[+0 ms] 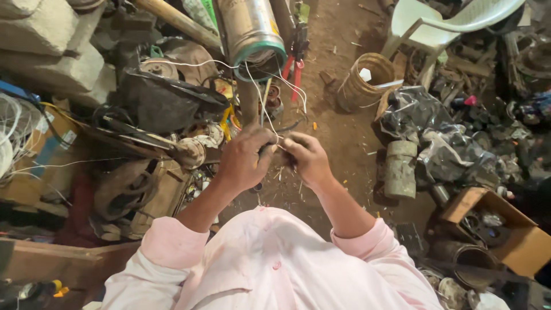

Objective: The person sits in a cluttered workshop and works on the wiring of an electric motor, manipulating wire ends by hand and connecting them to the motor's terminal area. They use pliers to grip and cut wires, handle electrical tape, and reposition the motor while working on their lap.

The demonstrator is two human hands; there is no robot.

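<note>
Nearest to me is the pink shirt (270, 270), its cuffs pushed back above both wrists. From there my forearms rise toward the middle of the view and converge, so that the two hands meet almost knuckle to knuckle over the dirt floor (344, 132).

My left hand (244, 158) is curled into a loose fist, back of the hand up, fingers folded down around something dark and slender; I cannot tell what it is, since the fingers hide most of it. My right hand (307, 156) is also closed, thumb and forefinger pinched together on the thin white wires (270, 115). The two hands touch or nearly touch at the fingertips, right where the wires come down to them.

The wires run up and away from my fingers, fanning out a little, to the open end of a steel cylinder (249, 28) with a green band at its rim, which lies pointing toward me. Just right of that cylinder are red-handled pliers (294, 69).

To the left is a heap of dark motor parts and belts (160, 103), with a cardboard box (34, 166) beside it and grey stone blocks (46, 51) beyond. To the right stands a grey cylinder (400, 169) on the floor, crumpled black plastic (425, 120) behind it, and an open cardboard carton (505, 229) holding metal parts. Farther off are a copper-wound coil (367, 80) and a white plastic chair (442, 23).
</note>
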